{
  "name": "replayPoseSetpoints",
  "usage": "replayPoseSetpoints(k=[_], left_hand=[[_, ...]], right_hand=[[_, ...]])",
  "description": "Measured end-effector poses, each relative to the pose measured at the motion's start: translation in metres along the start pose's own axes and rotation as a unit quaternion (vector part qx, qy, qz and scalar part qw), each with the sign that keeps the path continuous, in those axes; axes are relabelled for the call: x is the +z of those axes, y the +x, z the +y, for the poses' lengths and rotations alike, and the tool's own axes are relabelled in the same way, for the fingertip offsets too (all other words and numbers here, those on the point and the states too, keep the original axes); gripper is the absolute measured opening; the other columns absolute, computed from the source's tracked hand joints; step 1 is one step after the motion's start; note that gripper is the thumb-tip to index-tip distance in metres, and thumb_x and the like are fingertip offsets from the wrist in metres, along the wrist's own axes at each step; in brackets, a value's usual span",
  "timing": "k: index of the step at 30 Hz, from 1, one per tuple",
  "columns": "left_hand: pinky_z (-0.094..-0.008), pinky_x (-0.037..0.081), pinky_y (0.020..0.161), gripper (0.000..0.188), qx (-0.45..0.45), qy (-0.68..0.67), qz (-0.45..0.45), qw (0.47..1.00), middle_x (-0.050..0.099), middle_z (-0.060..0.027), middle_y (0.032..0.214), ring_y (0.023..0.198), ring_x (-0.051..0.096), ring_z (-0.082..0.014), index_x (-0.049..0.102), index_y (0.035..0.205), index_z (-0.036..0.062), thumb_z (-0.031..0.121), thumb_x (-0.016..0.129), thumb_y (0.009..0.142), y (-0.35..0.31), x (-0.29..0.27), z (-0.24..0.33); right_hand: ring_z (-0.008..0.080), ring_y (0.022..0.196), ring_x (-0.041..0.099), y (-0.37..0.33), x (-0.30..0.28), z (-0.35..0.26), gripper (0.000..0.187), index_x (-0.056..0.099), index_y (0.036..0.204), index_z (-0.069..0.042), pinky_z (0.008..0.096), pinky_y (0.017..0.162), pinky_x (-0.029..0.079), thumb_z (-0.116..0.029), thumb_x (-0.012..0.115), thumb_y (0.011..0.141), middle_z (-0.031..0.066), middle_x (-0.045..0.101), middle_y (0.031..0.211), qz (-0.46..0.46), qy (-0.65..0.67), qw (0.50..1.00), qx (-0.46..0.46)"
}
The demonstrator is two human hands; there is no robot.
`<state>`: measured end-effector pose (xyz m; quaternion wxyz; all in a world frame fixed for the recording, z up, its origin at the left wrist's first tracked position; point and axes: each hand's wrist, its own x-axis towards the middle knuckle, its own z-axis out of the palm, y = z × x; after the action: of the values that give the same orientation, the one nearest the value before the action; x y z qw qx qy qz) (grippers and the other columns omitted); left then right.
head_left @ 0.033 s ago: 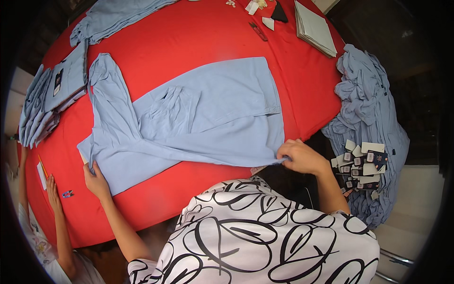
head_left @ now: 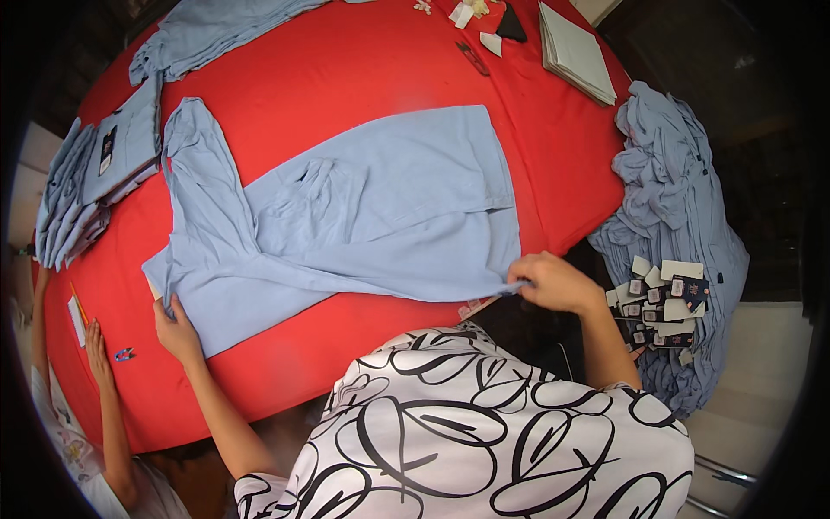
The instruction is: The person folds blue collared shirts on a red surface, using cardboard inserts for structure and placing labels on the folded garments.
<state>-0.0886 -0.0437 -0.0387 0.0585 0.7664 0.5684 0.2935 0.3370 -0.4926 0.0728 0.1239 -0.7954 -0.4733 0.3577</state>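
Observation:
A light blue long-sleeved shirt [head_left: 389, 190] lies folded lengthwise across the red cloth, its hem to the right. One sleeve [head_left: 201, 164] stretches away from me near the left end, and the cloth is bunched in the middle. My left hand [head_left: 177, 330] grips the shirt's near left edge, thumb on top, beside a cream strip showing at the edge. At the lower right, my right hand [head_left: 560, 284] pinches the near corner of the hem, holding it at the table's edge. The fingers under the fabric are hidden.
Folded blue shirts [head_left: 121, 156] are stacked at the left. More blue garments [head_left: 225, 30] lie at the far side. Blue garments with tags [head_left: 666, 303] hang on the right. White sheets [head_left: 575, 52], red-handled snips [head_left: 472, 58] and blue snips [head_left: 125, 354] lie about. A co-worker's hand [head_left: 98, 355] rests at left.
My right hand has shifted very slightly away from me with the hem corner, and the near edge of the shirt has moved with it. My left hand stays in place.

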Motion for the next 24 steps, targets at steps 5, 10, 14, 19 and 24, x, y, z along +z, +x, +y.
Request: replayPoseSetpoints(k=[5, 10, 14, 19, 24], left_hand=[[-0.0376, 0.048, 0.066, 0.03, 0.006, 0.005, -0.009, 1.0, 0.065, -0.0185, 0.083, 0.071, 0.062, -0.0302, 0.059, 0.106, 0.002, 0.031, 0.059, 0.097, 0.008, 0.006, -0.004], [-0.0411, 0.049, 0.067, 0.028, 0.034, -0.006, -0.005, 0.999, 0.066, -0.0207, 0.086, 0.076, 0.063, -0.0354, 0.059, 0.104, -0.0006, 0.026, 0.06, 0.096, 0.009, -0.003, 0.003], [-0.0414, 0.049, 0.068, 0.026, 0.056, -0.02, 0.006, 0.998, 0.066, -0.0209, 0.086, 0.076, 0.063, -0.0353, 0.06, 0.104, -0.0015, 0.023, 0.061, 0.096, 0.012, 0.0, -0.009], [-0.0425, 0.05, 0.071, 0.026, -0.024, -0.051, -0.026, 0.998, 0.067, -0.0213, 0.088, 0.081, 0.064, -0.0372, 0.062, 0.105, -0.0008, 0.022, 0.063, 0.094, 0.019, -0.003, 0.02], [-0.0435, 0.05, 0.071, 0.026, 0.006, -0.031, 0.013, 0.999, 0.067, -0.0201, 0.09, 0.085, 0.064, -0.0374, 0.063, 0.105, 0.0003, 0.022, 0.067, 0.092, 0.004, 0.011, 0.02]], right_hand=[[0.0246, 0.092, 0.064, 0.071, -0.055, 0.034, 0.024, 0.062, 0.105, 0.002, 0.031, 0.087, 0.048, 0.0, 0.053, 0.083, 0.0152, 0.065, 0.093, 0.31, 0.162, 0.935, -0.05], [0.0314, 0.1, 0.059, 0.151, -0.061, 0.018, 0.027, 0.061, 0.116, -0.006, 0.0397, 0.089, 0.046, -0.012, 0.062, 0.09, 0.0165, 0.061, 0.116, 0.5, 0.007, 0.866, 0.023], [0.032, 0.139, 0.036, 0.186, 0.009, 0.02, 0.044, 0.052, 0.136, -0.008, 0.0451, 0.115, 0.025, -0.028, 0.056, 0.096, 0.0167, 0.045, 0.145, 0.425, -0.104, 0.896, 0.071], [0.0289, 0.148, 0.021, 0.212, -0.013, 0.048, 0.059, 0.041, 0.147, -0.011, 0.0514, 0.12, 0.009, -0.045, 0.047, 0.098, 0.0116, 0.032, 0.157, 0.406, -0.213, 0.887, 0.054], [0.0306, 0.148, 0.018, 0.224, -0.052, 0.054, 0.06, 0.042, 0.147, -0.012, 0.0538, 0.119, 0.01, -0.044, 0.05, 0.097, 0.0093, 0.029, 0.158, 0.373, -0.21, 0.898, 0.103]])
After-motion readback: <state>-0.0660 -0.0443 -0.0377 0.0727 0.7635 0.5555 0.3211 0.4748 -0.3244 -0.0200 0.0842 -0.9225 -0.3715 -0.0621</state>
